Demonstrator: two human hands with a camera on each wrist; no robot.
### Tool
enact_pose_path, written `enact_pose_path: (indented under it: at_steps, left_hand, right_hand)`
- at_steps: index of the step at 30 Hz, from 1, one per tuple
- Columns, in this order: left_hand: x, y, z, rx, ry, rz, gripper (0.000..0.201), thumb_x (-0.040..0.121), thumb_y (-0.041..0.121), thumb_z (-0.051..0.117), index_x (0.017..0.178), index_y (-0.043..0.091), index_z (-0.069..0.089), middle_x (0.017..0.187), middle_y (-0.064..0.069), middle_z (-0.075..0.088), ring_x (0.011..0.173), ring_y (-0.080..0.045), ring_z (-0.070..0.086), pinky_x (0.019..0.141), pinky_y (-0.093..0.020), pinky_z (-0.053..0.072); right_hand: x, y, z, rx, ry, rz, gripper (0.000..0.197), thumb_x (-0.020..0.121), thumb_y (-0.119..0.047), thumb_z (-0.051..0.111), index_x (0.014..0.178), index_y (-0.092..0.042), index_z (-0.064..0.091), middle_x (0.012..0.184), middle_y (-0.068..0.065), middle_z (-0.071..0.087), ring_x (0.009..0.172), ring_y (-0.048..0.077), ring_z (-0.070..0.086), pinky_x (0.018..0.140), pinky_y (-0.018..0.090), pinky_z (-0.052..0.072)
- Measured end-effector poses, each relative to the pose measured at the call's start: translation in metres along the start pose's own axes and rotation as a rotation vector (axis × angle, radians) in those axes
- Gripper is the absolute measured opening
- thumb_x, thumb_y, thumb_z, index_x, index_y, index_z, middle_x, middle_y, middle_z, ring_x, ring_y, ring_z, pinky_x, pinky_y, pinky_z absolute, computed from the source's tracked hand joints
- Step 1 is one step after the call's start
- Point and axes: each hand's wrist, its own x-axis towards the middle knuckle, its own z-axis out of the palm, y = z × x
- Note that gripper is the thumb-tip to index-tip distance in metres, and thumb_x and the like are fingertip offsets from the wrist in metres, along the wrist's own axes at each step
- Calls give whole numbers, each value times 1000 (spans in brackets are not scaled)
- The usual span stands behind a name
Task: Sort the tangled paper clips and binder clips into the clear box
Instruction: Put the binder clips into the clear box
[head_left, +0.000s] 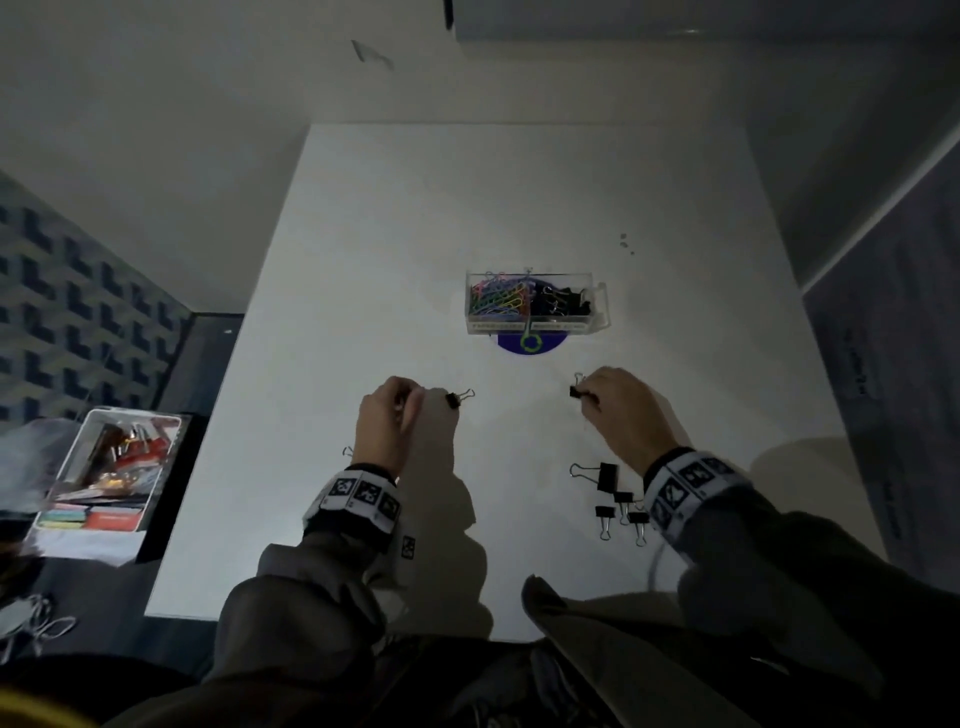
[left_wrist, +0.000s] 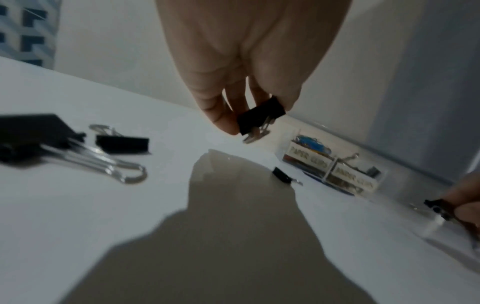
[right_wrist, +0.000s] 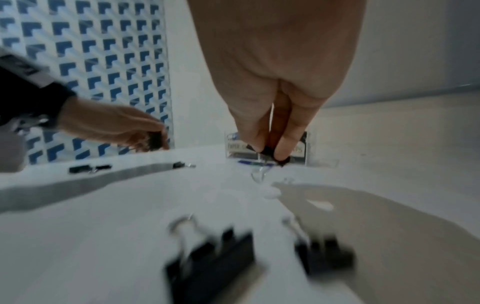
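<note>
Nearest us, our grey sleeves (head_left: 322, 623) reach out over the white table (head_left: 415, 234), each wrist wearing a band of printed markers. Our left hand (head_left: 397, 415) is curled, and the left wrist view shows its thumb and fingertips pinching a small black binder clip (left_wrist: 261, 118) held above the table. Just beyond that hand, a loose black clip (head_left: 460, 399) lies on the tabletop with its wire handles pointing right. The left wrist view also shows two more clips (left_wrist: 122, 144) lying on the table to that hand's side.

Our right hand (head_left: 618, 410) is likewise closed in a pinch, gripping a second small binder clip (head_left: 576, 392) at its fingertips, clear of the surface. Beside our right wrist, a cluster of four black binder clips (head_left: 618, 499) lies on the table, the largest at the far end.

Beyond both hands stands the clear box (head_left: 524, 327), well apart from them and resting on a blue disc (head_left: 511, 347). Its left compartment holds coloured paper clips (head_left: 498, 301) and its right compartment holds black binder clips (head_left: 558, 301); labels run along its front wall.

Off the table's left edge sits a white tray (head_left: 171, 431) of mixed supplies.
</note>
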Motion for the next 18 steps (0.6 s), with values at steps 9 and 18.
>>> enact_pose_path:
  at_steps: [9, 18]
  left_hand:
    - [-18, -17, -41, -48, 87, -253, 35, 90, 30, 44, 61, 11, 41, 61, -4, 45, 57, -20, 43, 59, -34, 39]
    - [-44, -47, -68, 237, 23, -289, 21, 86, 28, 58, 103, 16, 59, 94, -5, 51, 85, -26, 57, 77, -34, 46]
  right_hand:
    - [91, -36, -51, 77, 239, -42, 21, 85, -1, 52, 95, 4, 69, 96, 24, 70, 88, 35, 63, 80, 35, 48]
    - [77, -70, -5, 140, 178, -247, 18, 88, -2, 47, 93, 3, 64, 96, 22, 64, 90, 34, 59, 81, 40, 47]
